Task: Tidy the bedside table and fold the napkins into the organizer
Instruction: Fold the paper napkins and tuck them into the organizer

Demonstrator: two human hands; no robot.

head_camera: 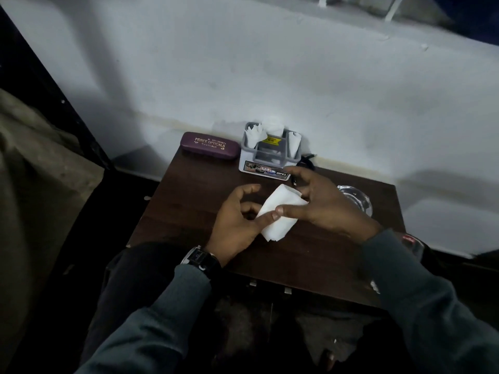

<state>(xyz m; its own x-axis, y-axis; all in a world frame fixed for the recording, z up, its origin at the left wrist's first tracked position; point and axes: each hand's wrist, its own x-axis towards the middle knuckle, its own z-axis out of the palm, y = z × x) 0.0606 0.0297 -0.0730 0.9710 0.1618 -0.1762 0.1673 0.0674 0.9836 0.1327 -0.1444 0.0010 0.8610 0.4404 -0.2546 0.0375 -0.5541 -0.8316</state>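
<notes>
Purple spectacle case [210,145], glass ashtray [359,198], white wall [243,63]

You are working in dim, cool light. The wall [270,76] catches most of it and reads pale blue-grey, with broad, soft-edged shadows at its left and lower right. The bench [189,211] is dark and shows little grain, and below its front edge the picture sinks almost to black. The napkin [278,214] is the brightest thing, nearly washed out. The gold lettering on the glasses case [210,145] is readable, yet fine detail is smeared throughout. The wide lens bows straight lines near the edges, and the corners darken.
</notes>
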